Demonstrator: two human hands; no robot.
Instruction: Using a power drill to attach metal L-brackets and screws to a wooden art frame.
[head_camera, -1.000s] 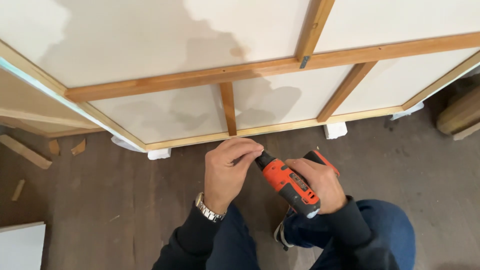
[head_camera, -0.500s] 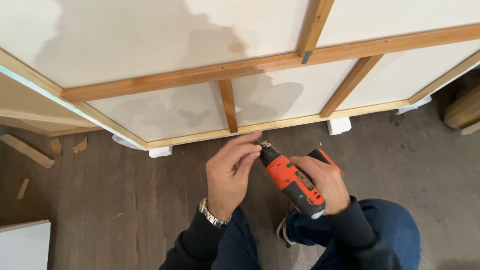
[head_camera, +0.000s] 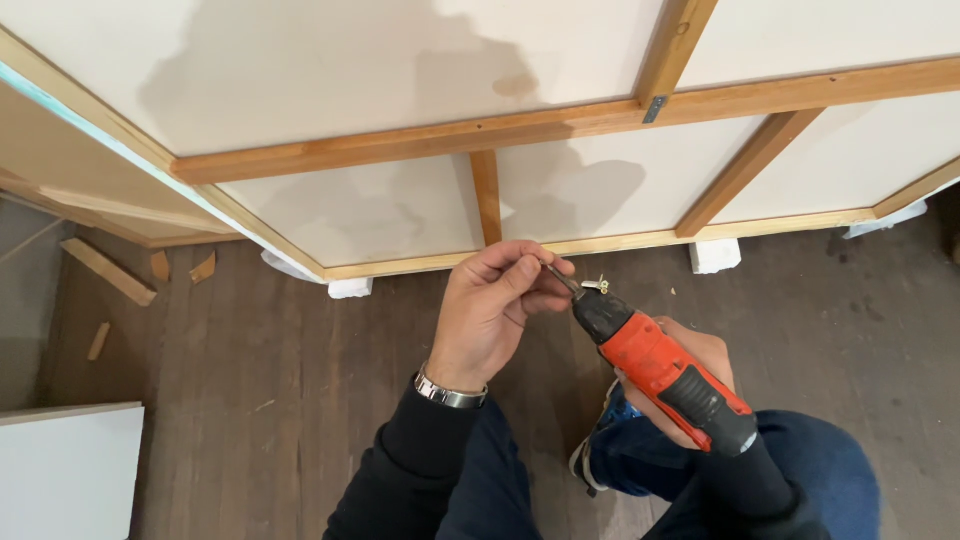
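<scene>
My right hand (head_camera: 690, 375) grips an orange and black cordless drill (head_camera: 660, 370), pointed up and left. My left hand (head_camera: 495, 305) pinches the driver bit (head_camera: 560, 278) at the drill's black chuck (head_camera: 600, 315). A small pale screw (head_camera: 597, 286) lies on the chuck beside the bit. Both hands hover above the dark wood floor, just in front of the lower wooden rail (head_camera: 600, 243) of a large white panel with a wooden frame (head_camera: 480, 135). A metal watch (head_camera: 450, 393) is on my left wrist.
White foam blocks (head_camera: 715, 255) (head_camera: 350, 288) prop the panel's lower edge. A small metal bracket (head_camera: 655, 108) joins two frame rails. Wood offcuts (head_camera: 110, 270) lie on the floor at left. A white board (head_camera: 65, 470) sits at bottom left. My knees in blue jeans (head_camera: 800, 470) are below.
My left hand's fingers have shifted from covering the chuck to pinching the bit, so the bit and a screw now show. The drill stays in my right hand.
</scene>
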